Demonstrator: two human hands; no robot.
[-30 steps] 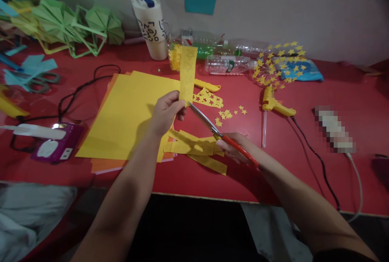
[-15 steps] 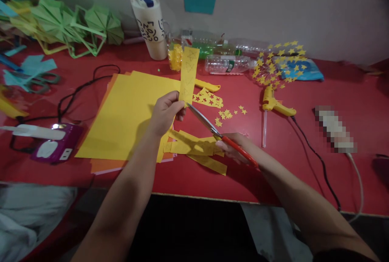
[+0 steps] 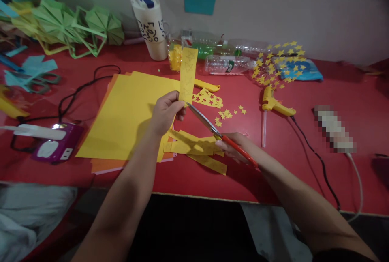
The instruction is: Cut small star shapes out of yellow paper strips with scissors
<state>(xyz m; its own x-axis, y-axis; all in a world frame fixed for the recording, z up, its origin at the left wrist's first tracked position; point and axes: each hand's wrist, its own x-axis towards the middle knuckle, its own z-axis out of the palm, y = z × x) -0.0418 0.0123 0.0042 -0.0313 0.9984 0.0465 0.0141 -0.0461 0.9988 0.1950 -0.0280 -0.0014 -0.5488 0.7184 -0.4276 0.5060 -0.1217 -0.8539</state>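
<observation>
Between its thumb and fingers, my left hand point(image 3: 167, 110) pinches the lower end of a yellow paper strip point(image 3: 188, 71) with stars drawn on it. The strip stands upright. My right hand point(image 3: 235, 146) is closed round the red handles of a pair of scissors point(image 3: 209, 123), whose blade tips touch or nearly touch the strip's bottom edge beside my left thumb. Several small cut paper stars point(image 3: 226, 114) lie behind the blades, near a star-punched yellow scrap point(image 3: 209, 98). More yellow paper strips point(image 3: 194, 145) lie crossed below my hands.
Yellow sheets point(image 3: 121, 112) are stacked on the red table point(image 3: 194, 183). A yellow glue gun point(image 3: 278, 104) with a cord lies to the right, under a spray of stars point(image 3: 278, 65). Plastic bottles point(image 3: 229, 64) and a white tumbler point(image 3: 148, 26) line the back. A purple socket box point(image 3: 57, 144) sits left.
The top of the paper strip has tilted slightly to the left and turned a little. Both hands and the scissors are nearly still.
</observation>
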